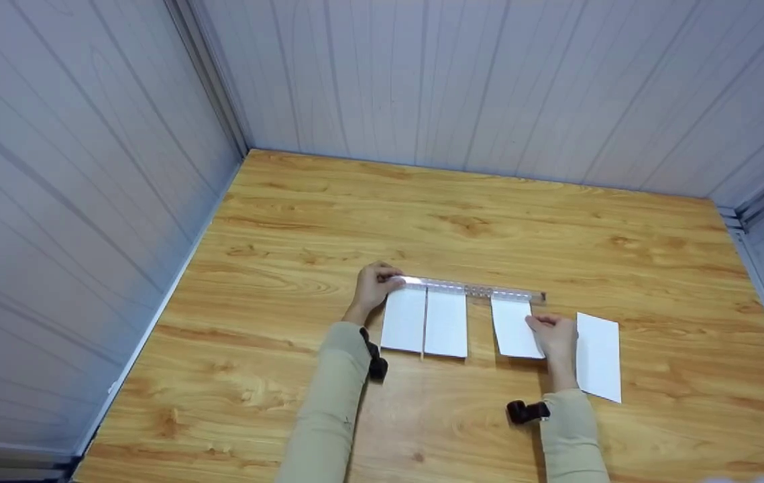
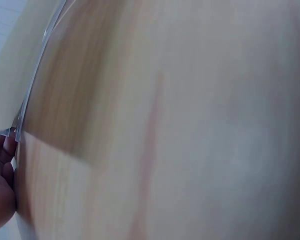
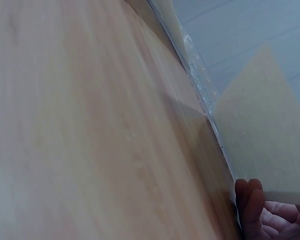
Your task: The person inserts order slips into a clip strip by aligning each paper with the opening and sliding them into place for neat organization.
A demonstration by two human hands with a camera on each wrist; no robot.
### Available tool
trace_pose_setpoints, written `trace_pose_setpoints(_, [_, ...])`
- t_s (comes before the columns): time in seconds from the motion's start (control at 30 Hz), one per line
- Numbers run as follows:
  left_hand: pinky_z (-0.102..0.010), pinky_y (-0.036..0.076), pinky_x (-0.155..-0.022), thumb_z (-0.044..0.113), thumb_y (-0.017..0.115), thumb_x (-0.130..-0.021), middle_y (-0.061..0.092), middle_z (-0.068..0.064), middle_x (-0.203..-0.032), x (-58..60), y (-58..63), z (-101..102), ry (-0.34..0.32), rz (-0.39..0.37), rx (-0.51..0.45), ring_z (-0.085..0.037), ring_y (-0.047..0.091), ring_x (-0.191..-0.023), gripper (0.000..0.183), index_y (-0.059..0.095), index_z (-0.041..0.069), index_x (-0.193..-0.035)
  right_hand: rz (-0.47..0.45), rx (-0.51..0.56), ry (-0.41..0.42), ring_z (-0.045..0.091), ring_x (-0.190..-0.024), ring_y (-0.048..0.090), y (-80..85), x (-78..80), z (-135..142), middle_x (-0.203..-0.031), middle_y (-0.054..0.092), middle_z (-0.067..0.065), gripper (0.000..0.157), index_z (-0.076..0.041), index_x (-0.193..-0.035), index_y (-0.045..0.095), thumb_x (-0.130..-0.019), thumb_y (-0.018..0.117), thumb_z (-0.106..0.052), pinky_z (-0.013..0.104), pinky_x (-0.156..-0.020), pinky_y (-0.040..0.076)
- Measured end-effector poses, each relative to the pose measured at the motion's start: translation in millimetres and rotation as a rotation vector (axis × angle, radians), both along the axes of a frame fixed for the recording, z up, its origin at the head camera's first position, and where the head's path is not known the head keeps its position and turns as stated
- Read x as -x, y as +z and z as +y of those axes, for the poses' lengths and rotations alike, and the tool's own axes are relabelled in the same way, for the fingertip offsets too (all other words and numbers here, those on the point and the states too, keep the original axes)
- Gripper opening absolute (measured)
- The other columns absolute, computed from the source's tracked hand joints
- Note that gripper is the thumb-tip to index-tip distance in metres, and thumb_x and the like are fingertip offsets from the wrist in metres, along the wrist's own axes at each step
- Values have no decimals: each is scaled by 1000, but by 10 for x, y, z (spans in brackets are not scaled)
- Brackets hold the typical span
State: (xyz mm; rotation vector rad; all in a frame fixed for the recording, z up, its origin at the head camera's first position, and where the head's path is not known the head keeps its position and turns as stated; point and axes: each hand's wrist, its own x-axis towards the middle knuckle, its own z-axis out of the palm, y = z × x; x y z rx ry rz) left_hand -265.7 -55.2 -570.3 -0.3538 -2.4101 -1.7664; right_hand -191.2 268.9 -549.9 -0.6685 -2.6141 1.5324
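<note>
A clear plastic ruler point(image 1: 479, 290) lies along the top edges of several white paper cards. At its left end, my left hand point(image 1: 373, 287) grips the ruler over the corner of the first card point(image 1: 403, 318). A second card point(image 1: 446, 323) sits beside that one with a narrow slit between them. Farther right, my right hand point(image 1: 556, 339) pinches the right edge of a third card point(image 1: 514, 327), whose top reaches the ruler. In the right wrist view, fingertips point(image 3: 249, 192) show at the edge of this card point(image 3: 265, 125).
Another white card point(image 1: 599, 355) lies right of my right hand, slightly turned. The wood-grain table point(image 1: 355, 215) is bounded by pale panel walls point(image 1: 388, 80) at the back and sides. Dark wrist cameras point(image 1: 375, 355) are strapped to both sleeves.
</note>
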Motion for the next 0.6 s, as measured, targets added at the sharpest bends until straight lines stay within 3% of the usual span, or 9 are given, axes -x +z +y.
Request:
trace_pose_setpoints(0.23, [-48, 43, -68, -12, 65, -72, 56, -31, -83, -107, 220, 15, -23, -1, -68, -43, 52, -77, 12, 63, -17, -82, 78, 34, 2, 4, -56, 52, -32, 5, -38, -74, 63, 15, 25, 17, -90, 60, -78, 64, -4, 15, -51, 41])
trace_pose_setpoints(0.47, [-24, 44, -64, -2, 69, -73, 60, -16, -80, 3, -10, -6, -7, 14, -1, -24, 56, -73, 12, 67, -9, -83, 101, 21, 0, 1, -54, 50, -38, 4, -56, -70, 63, 13, 23, 18, -87, 60, -76, 64, -2, 14, -50, 40])
trace_pose_setpoints(0.6, [-23, 44, -65, 0, 70, -73, 60, -15, -81, 28, -53, -6, 6, 2, -4, -24, 56, -76, 12, 68, -7, -83, 85, 21, 3, 0, -54, 49, -41, 8, -76, -69, 62, 10, 25, 17, -89, 60, -76, 65, -3, 14, -50, 40])
